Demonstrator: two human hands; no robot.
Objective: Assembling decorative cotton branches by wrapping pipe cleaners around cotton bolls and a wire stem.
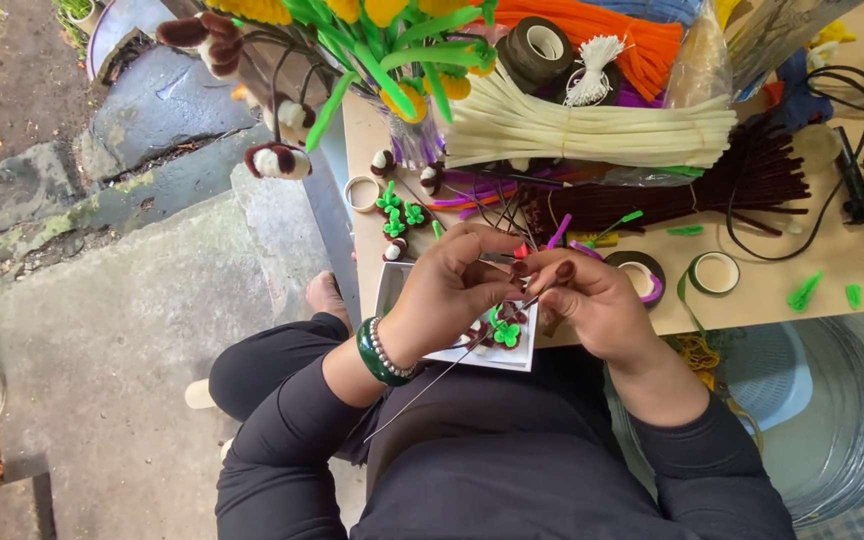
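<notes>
A thin wire stem point(432, 385) is pinched between the closed fingers of the left hand point(452, 285) and right hand point(587, 300), just above the white tray point(422, 352) at the tabletop point(852, 270) edge.

Outdoor craft table point(852, 270), pipe cleaners point(592, 125)

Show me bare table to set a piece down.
Bare strip along the near table edge, between the tape roll and the green scraps. Crowded further back: white stems, brown stems, black cable.
</notes>
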